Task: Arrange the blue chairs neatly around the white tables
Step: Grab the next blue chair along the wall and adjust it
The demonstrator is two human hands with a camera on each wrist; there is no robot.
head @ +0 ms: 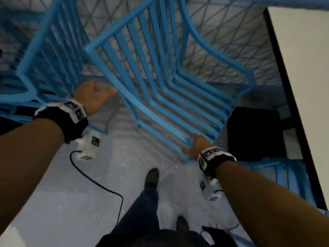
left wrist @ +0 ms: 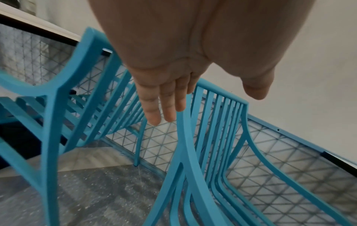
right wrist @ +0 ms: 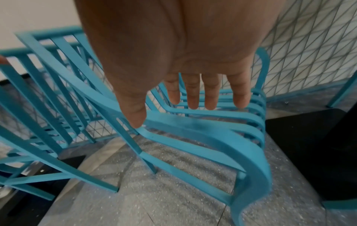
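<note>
Slatted blue chair tilted at centre, between a second blue chair at 10 o'clock and the white tabletop at 2 o'clock; left hand at its backrest edge, fingers straight, gripping nothing; right hand at its seat edge, fingers extended, relaxed.

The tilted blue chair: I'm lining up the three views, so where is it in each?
Head: tilted chair fills the centre, between left hand and right hand.
Left wrist: right of centre, under the fingertips.
Right wrist: across the middle, below the fingers.
Shared landmark: the mesh fence behind it.
</note>
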